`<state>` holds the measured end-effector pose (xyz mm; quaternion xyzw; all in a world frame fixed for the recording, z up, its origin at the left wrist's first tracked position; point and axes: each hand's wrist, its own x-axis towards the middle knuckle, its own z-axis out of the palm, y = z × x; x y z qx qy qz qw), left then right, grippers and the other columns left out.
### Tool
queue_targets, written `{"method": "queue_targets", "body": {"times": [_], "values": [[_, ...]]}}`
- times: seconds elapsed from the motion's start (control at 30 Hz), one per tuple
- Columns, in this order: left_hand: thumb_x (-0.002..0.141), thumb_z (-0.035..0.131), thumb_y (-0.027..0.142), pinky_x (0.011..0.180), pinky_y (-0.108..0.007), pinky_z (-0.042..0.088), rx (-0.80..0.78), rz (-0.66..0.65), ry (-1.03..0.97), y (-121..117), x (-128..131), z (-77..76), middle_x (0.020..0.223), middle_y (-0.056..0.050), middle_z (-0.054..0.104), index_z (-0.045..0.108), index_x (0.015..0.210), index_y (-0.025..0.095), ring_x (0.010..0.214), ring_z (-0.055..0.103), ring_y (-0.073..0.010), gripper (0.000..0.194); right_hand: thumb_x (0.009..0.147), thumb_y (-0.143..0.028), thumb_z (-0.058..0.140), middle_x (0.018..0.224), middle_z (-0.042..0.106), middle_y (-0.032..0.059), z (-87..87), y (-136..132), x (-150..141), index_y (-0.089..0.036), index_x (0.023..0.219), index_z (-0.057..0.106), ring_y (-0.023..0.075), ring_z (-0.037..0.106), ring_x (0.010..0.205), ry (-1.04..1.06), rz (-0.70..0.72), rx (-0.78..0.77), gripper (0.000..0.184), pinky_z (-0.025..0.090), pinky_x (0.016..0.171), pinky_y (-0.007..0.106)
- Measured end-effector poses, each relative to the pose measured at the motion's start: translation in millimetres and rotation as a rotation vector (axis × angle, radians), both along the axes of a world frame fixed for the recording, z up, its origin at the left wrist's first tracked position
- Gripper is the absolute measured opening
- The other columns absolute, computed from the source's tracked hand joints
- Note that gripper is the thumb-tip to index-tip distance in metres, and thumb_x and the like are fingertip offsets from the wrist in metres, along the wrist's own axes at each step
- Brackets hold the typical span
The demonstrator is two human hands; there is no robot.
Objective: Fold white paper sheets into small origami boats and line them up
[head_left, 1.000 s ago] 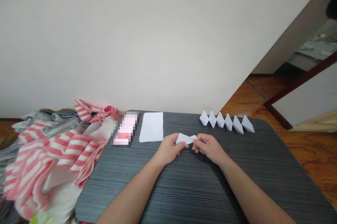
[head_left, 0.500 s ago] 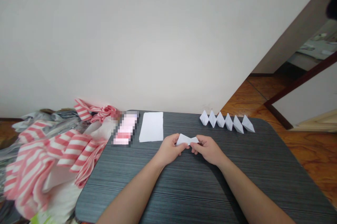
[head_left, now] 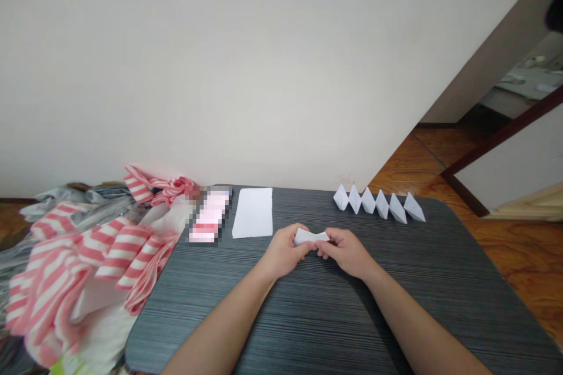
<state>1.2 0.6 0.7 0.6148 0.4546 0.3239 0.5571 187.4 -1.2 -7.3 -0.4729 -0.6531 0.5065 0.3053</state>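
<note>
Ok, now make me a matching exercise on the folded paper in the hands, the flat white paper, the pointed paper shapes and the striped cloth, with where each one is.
1. small folded white paper
2. flat rectangular white paper
3. six pointed white paper shapes
4. red-and-white striped cloth

A. on the dark streaked table, left of the hands
B. heaped beside the table's left edge
C. between left hand and right hand
D. in a row, back right

1-C; 2-A; 3-D; 4-B

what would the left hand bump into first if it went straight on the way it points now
Leaving aside the folded paper pinched in its fingers, the left hand would probably meet the fingertips of the right hand, just across from it, though depth is hard to judge from this one view.
</note>
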Motion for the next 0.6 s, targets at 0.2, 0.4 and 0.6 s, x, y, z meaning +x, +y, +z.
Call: {"method": "queue_targets", "body": {"times": [0.2, 0.4, 0.6], "values": [[0.076, 0.058, 0.035, 0.045, -0.018, 0.036, -0.02, 0.004, -0.014, 1.2, 0.0, -4.5, 0.064, 0.001, 0.056, 0.056, 0.09, 0.016, 0.049, 0.048, -0.0079, 0.024, 0.083, -0.029, 0.053, 0.066, 0.063, 0.0026, 0.0, 0.9, 2.5, -0.015, 0.072, 0.058, 0.0116, 0.057, 0.055, 0.034, -0.021, -0.025, 0.018, 0.045, 0.054, 0.023], [0.076, 0.059, 0.033, 0.045, -0.018, 0.037, -0.04, -0.014, -0.066, 2.0, -1.4, -1.6, 0.071, -0.001, 0.059, 0.057, 0.085, 0.014, 0.05, 0.049, -0.0072, 0.021, 0.082, -0.032, 0.056, 0.063, 0.063, 0.0018, -4.3, 2.6, 5.8, -0.016, 0.071, 0.055, 0.0112, 0.055, 0.052, 0.075, -0.076, -0.051, 0.02, 0.043, 0.052, 0.023], [0.076, 0.058, 0.033, 0.044, -0.018, 0.036, -0.046, 0.001, -0.083, 2.0, -0.9, 0.8, 0.07, -0.001, 0.059, 0.058, 0.085, 0.014, 0.049, 0.048, -0.0067, 0.022, 0.08, -0.035, 0.057, 0.064, 0.063, 0.0022, -2.6, 3.2, 4.6, -0.015, 0.07, 0.056, 0.0113, 0.055, 0.052, 0.086, -0.078, -0.067, 0.022, 0.043, 0.052, 0.024]]}}
